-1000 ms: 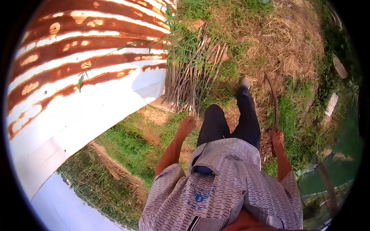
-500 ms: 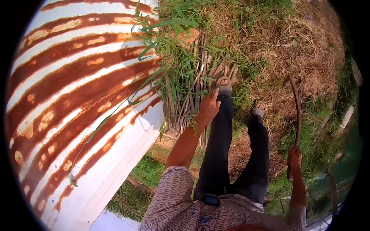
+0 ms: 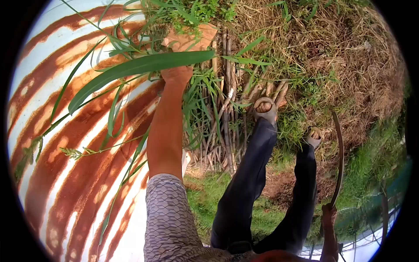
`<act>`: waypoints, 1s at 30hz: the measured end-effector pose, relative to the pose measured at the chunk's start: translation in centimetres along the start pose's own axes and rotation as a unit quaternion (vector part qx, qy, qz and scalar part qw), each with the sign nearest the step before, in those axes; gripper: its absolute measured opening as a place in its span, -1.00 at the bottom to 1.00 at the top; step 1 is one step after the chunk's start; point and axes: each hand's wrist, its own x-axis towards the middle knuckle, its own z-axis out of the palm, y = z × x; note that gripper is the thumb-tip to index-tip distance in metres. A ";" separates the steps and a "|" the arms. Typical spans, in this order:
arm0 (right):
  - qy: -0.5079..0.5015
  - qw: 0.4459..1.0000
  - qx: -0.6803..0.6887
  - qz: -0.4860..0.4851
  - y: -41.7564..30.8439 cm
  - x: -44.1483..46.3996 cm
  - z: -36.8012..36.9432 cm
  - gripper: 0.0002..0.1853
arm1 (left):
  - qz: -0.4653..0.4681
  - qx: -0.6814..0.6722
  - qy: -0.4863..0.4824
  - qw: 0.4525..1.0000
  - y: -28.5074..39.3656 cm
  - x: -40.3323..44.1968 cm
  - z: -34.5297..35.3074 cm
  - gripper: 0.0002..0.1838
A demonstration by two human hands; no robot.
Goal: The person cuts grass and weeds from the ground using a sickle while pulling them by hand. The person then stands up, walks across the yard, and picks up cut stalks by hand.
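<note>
My left hand [image 3: 178,73] reaches forward into tall green grass [image 3: 144,72] that leans over a rusty corrugated sheet. A broad leaf crosses in front of it and hides the fingers, so their grip on the grass cannot be made out. On the right, my right hand [image 3: 329,213] is closed round the lower end of a sickle [image 3: 339,153]. The long curved blade points forward, away from me, well apart from the grass at my left hand.
The rusty corrugated metal sheet [image 3: 87,174] fills the left side. A bundle of cut sticks [image 3: 227,109] lies beside it, with a flat orange-brown piece [image 3: 200,37] at its far end. My sandalled feet stand near dry grass [image 3: 349,65]. Green mesh [image 3: 393,187] borders the right.
My left hand has moved forward and left, from above my leg into the tall grass. The sickle stays in my right hand, which now sits lower in view.
</note>
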 end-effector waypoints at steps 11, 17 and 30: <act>0.013 0.991 -0.126 0.039 -5.8 -0.9 -0.9 -0.80 | -0.186 -0.427 -0.257 0.847 4.2 -4.1 13.7 -0.27; -0.012 0.984 -0.170 0.051 -6.1 0.1 -2.9 -0.79 | -0.325 -0.648 -0.169 0.668 3.6 -6.8 11.3 -0.47; -0.039 0.993 -0.111 0.002 -2.5 1.9 -7.4 -0.77 | -0.369 -0.760 -0.088 0.528 9.5 -14.9 5.1 -0.34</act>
